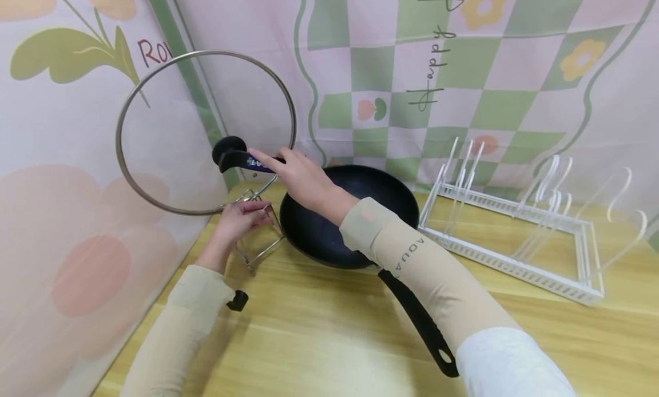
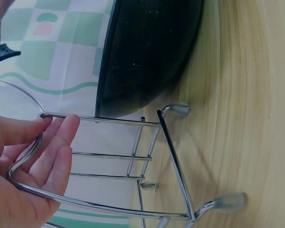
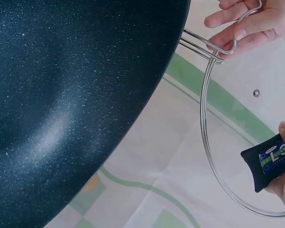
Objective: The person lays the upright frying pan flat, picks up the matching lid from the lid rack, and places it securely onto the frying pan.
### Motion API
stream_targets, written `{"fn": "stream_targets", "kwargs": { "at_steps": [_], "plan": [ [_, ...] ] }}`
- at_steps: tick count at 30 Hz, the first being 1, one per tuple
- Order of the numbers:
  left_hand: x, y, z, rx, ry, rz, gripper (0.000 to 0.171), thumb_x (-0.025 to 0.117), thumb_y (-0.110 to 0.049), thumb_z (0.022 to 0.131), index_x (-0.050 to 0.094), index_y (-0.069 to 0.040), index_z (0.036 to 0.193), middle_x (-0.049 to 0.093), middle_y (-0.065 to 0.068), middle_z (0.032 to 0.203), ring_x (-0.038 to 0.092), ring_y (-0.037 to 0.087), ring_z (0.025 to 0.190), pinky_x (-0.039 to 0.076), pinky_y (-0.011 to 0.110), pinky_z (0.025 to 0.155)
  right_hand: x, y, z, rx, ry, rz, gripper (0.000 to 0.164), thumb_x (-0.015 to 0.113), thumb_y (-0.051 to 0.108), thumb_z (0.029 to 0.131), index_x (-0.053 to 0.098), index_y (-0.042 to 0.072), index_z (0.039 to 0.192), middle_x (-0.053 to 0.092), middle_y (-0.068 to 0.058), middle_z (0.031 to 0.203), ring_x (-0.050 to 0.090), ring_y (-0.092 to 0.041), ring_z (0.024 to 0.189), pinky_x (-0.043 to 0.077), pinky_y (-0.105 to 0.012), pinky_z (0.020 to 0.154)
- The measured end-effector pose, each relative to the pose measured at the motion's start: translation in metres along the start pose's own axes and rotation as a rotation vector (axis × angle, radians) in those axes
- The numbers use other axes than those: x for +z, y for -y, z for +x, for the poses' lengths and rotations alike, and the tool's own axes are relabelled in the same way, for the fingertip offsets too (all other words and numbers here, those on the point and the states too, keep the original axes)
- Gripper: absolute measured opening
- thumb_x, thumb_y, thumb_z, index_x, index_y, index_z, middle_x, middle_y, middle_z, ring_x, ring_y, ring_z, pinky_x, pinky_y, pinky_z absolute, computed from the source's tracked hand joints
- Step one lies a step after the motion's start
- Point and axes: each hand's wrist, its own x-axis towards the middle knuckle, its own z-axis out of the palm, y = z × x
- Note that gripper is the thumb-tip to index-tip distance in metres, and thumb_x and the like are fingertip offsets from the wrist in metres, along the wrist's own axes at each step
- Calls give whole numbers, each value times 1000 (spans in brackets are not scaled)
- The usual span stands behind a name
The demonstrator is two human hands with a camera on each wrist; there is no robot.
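Observation:
My right hand grips the black handle of a round glass pot lid with a metal rim. The lid stands upright at the left, its lower rim by the top of a small wire lid rack. Thumb and fingers of my left hand hold the curved wire end of that rack. The rack's feet are on the table. Just right of it lies a black frying pan, its handle pointing toward me under my right forearm. Whether rim and rack wire touch is hard to tell.
A white rack with upright loops stands on the wooden table at the right. Patterned cloth covers the walls behind and to the left. A small black piece shows beside my left sleeve.

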Motion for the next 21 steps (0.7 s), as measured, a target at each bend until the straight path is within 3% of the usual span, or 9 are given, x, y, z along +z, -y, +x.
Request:
{"fn": "stream_targets", "kwargs": {
  "at_steps": [6,13,21],
  "plan": [
    [0,-4,-3,17,-29,-8,34,61,-5,102,61,7,134,66,24,128,71,10,94,54,27,91,-6,-5,-1,6,-21,17,67,60,-3,100,38,19,159,55,-16,110,54,-27,89,51,-37,81],
    [-3,-4,-2,27,-25,-9,35,62,-3,101,61,6,134,66,24,128,70,15,100,47,48,107,-13,-6,-1,41,-8,16,69,56,-8,100,36,21,160,56,-15,112,54,-26,91,51,-36,84],
    [-4,-1,-2,51,-10,-46,38,62,-3,100,58,10,136,63,27,131,68,8,95,45,47,110,-17,-9,-5,88,-2,1,67,54,-5,103,36,23,161,57,-15,116,57,-27,97,53,-37,85]
  ]
}}
